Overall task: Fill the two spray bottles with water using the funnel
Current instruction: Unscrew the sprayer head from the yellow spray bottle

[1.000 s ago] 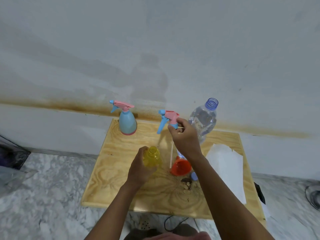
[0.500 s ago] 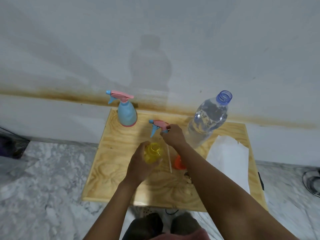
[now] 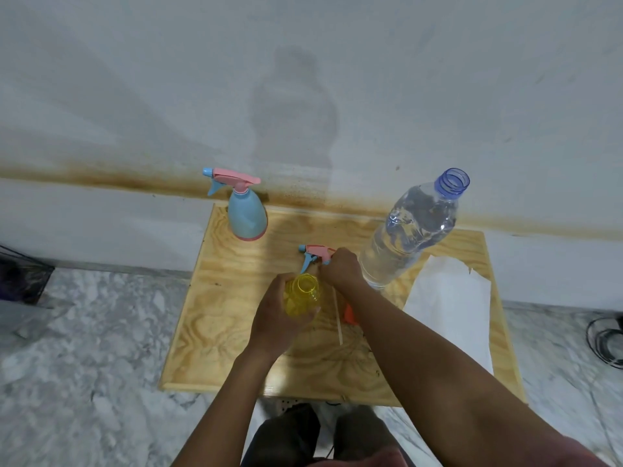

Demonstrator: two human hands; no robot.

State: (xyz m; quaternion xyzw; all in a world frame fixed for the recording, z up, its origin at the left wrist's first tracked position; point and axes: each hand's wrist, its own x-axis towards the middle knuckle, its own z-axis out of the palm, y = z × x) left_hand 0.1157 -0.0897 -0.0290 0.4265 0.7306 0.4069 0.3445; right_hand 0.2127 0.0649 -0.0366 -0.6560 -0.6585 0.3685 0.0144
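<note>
My left grip (image 3: 273,318) wraps open yellow bottle (image 3: 301,294) at worktop (image 3: 229,332) centre. My right grip (image 3: 342,267) pinches pink-blue spray head (image 3: 315,252) just behind it. Orange funnel (image 3: 350,314) beside right wrist; blue spray bottle (image 3: 246,214) back left.

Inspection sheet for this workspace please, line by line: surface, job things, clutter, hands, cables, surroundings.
Surface: wooden board, a few dark specks near the front.
Job's things: blue spray bottle upright at the back, head on; yellow bottle open, its spray head off; orange funnel only partly in view; water bottle uncapped, holding water.
Clutter: white paper on the board's right side.
Hands: left hand grips the yellow bottle; right hand holds the spray head.
Cables: dark loops on the floor at right, possibly cable.
Surroundings: stained white wall, marble floor.
</note>
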